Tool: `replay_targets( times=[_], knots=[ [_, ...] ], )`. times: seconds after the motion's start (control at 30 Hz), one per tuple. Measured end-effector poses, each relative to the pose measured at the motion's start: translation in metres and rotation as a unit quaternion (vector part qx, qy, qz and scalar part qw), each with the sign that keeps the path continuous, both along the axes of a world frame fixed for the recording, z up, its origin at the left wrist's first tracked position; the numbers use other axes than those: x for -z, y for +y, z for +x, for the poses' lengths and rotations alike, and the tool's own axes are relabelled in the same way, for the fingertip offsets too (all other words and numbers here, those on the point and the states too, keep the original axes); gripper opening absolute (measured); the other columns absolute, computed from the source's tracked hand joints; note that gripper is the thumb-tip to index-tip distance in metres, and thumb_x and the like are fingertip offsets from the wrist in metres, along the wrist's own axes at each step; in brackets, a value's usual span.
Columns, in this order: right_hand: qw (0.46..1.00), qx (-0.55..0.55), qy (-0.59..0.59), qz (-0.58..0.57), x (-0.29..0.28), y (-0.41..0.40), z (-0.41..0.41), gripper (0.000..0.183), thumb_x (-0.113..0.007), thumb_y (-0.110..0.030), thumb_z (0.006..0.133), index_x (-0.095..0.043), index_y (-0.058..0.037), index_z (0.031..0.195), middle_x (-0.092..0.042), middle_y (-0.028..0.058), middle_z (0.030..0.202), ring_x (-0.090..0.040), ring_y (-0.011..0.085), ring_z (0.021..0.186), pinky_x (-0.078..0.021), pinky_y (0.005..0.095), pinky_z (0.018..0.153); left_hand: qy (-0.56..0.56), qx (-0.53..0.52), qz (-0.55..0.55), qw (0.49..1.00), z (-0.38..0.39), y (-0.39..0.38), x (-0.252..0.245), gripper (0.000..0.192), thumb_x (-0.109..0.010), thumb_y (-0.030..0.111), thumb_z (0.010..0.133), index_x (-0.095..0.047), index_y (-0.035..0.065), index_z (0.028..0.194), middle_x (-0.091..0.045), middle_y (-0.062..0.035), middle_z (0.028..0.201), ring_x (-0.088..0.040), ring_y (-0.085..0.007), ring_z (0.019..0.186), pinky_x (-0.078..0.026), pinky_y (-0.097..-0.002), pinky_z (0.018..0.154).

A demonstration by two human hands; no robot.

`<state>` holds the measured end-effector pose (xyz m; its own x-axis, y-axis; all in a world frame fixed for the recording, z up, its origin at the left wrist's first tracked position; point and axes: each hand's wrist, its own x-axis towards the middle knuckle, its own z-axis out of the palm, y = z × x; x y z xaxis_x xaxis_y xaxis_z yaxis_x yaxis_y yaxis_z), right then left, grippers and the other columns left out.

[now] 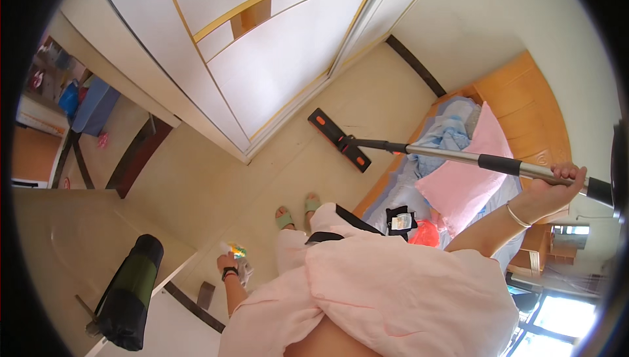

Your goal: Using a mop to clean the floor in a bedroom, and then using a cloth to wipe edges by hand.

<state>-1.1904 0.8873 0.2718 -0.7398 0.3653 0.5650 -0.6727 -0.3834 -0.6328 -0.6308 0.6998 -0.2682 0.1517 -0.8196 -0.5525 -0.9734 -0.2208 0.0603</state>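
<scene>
My right hand (pixel 560 182) grips the metal pole (pixel 444 154) of a flat mop, up at the right and over the bed. The pole slants across to the black mop head (pixel 339 139) with orange parts, which rests on the tiled floor (pixel 275 175) by the wardrobe. Low at the left, my left hand (pixel 227 261) is closed around a crumpled colourful wrapper (pixel 238 250). Some greyish, see-through plastic (pixel 245 273) hangs beside that hand. My feet, in green slippers (pixel 284 218), stand on the floor between the two hands.
A wardrobe (pixel 290 62) with white sliding doors lines the far side. The bed at right holds a pink pillow (pixel 467 175), blue cloth (pixel 444 138), a black item (pixel 400 222) and a red bag (pixel 426 234). A black-and-green rolled bag (pixel 132 293) hangs at the door (pixel 64 239).
</scene>
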Motion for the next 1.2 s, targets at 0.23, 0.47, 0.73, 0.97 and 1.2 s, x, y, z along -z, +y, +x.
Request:
replay_targets(
  times=[0.23,0.47,0.73,0.97,1.2],
  knots=[
    [0.999,0.023,-0.014,0.020,0.011,0.017,-0.009,0.028,-0.066,-0.016,0.081,-0.043,-0.0126,0.064,-0.038,-0.0014,0.060,-0.035,0.0084,0.053,-0.0307,0.0223,0.053,-0.070,0.101,0.005,0.992,0.064,-0.016,0.022,0.047,-0.040,0.038,0.089,-0.066,0.0006,0.078,-0.064,-0.0231,0.084,-0.062,-0.0372,0.084,-0.048,-0.0465,0.075],
    [0.994,0.010,-0.109,-0.010,0.038,0.007,-0.009,0.031,-0.069,-0.019,0.079,-0.043,-0.0144,0.065,-0.039,-0.0028,0.060,-0.035,0.0069,0.053,-0.0298,0.0209,0.053,-0.042,-0.026,-0.040,0.998,0.071,-0.093,0.001,0.046,-0.047,0.036,0.085,-0.063,-0.0057,0.075,-0.063,-0.0246,0.077,-0.062,-0.0399,0.078,-0.048,-0.0450,0.070],
    [0.990,0.066,-0.121,0.043,0.044,-0.054,0.040,0.031,-0.066,-0.018,0.083,-0.043,-0.0130,0.062,-0.038,-0.0016,0.056,-0.035,0.0082,0.052,-0.0292,0.0220,0.053,-0.018,0.008,-0.076,0.997,0.097,-0.190,-0.015,0.053,-0.051,0.041,0.082,-0.062,-0.0096,0.074,-0.062,-0.0271,0.076,-0.062,-0.0408,0.075,-0.047,-0.0472,0.067],
    [0.937,0.317,-0.092,0.113,0.043,-0.149,0.142,0.034,-0.073,-0.028,0.077,-0.053,-0.0056,0.062,-0.047,0.0005,0.059,-0.042,0.0091,0.052,-0.0348,0.0254,0.049,-0.062,0.164,0.008,0.984,0.122,-0.305,0.024,0.034,-0.044,0.034,0.088,-0.065,0.0071,0.091,-0.065,-0.0186,0.081,-0.063,-0.0356,0.080,-0.049,-0.0421,0.069],
    [0.799,0.478,-0.127,0.343,0.124,-0.178,0.212,0.028,-0.066,-0.030,0.082,-0.066,-0.0026,0.086,-0.058,0.0041,0.062,-0.052,0.0117,0.052,-0.0406,0.0271,0.047,0.120,0.009,0.018,0.993,0.120,-0.405,-0.014,0.038,-0.050,0.035,0.085,-0.064,0.0011,0.093,-0.064,-0.0197,0.090,-0.062,-0.0341,0.085,-0.049,-0.0423,0.074]
  ],
)
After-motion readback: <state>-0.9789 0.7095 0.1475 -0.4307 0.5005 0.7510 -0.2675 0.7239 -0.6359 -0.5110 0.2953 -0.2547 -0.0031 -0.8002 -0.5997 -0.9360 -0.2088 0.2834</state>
